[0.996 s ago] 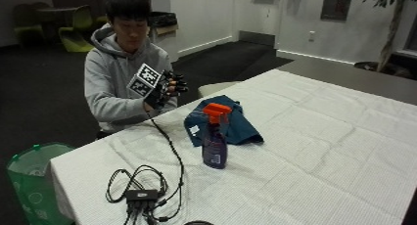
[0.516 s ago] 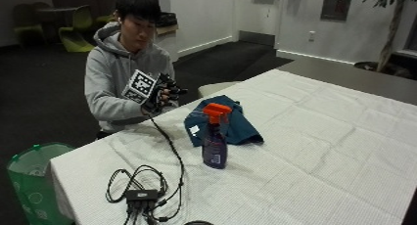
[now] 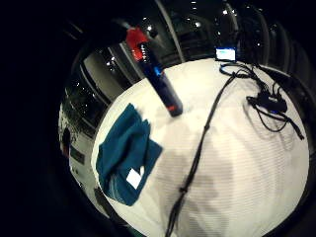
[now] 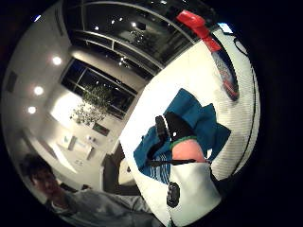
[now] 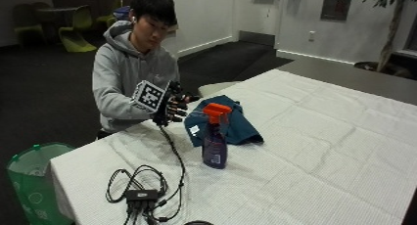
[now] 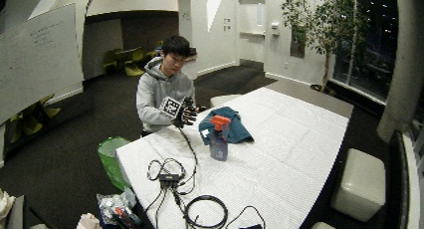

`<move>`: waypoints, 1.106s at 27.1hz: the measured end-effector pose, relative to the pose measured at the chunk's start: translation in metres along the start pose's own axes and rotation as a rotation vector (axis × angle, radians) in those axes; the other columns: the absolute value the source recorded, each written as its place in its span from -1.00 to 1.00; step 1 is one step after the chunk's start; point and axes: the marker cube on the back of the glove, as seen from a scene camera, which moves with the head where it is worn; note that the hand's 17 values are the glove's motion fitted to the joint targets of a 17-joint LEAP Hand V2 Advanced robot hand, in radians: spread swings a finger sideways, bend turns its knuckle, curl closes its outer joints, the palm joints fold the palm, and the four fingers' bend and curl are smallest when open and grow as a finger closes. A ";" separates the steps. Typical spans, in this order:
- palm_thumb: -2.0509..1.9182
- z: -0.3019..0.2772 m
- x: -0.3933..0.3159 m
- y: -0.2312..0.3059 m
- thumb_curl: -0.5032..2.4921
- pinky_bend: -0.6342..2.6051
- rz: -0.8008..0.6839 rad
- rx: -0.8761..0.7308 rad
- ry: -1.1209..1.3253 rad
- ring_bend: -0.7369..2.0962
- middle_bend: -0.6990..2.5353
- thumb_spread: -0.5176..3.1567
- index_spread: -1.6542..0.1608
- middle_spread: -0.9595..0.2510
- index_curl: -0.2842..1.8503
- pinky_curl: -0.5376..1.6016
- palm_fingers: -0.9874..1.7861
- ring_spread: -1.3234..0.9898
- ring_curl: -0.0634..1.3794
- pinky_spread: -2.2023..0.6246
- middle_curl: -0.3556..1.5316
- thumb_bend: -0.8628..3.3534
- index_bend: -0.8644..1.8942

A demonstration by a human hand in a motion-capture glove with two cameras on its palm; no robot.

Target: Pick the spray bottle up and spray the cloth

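Teal cloth (image 5: 228, 122) beside upright spray bottle (image 5: 214, 137), gloved right hand (image 5: 171, 107) apart.

The person's gloved right hand (image 5: 171, 107) is raised in front of the chest, above the near edge of the table (image 5: 312, 151), forearm angled up from the elbow. Its fingers (image 5: 177, 109) hang loosely curled and hold nothing. The bare hand sits just behind it.
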 end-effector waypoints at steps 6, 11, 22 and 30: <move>0.40 0.027 0.015 -0.025 -0.39 -0.25 0.107 0.027 -0.061 -0.16 -0.38 -0.19 0.54 0.58 -0.63 -0.14 -0.17 0.15 -0.43 0.70 -0.21 -0.60 -0.32; 0.40 0.042 0.027 -0.059 -0.39 -0.25 0.205 0.039 -0.120 -0.15 -0.37 -0.19 0.54 0.58 -0.63 -0.15 -0.16 0.15 -0.43 0.70 -0.21 -0.60 -0.31; 0.40 0.074 0.036 -0.100 -0.39 -0.27 0.398 0.056 -0.311 -0.14 -0.35 -0.20 0.54 0.58 -0.60 -0.16 -0.12 0.15 -0.43 0.70 -0.20 -0.60 -0.28; 0.40 0.082 0.034 -0.120 -0.40 -0.39 0.457 0.058 -0.390 -0.11 -0.31 -0.21 0.57 0.52 -0.52 -0.23 0.26 0.10 -0.46 0.66 -0.19 -0.60 -0.16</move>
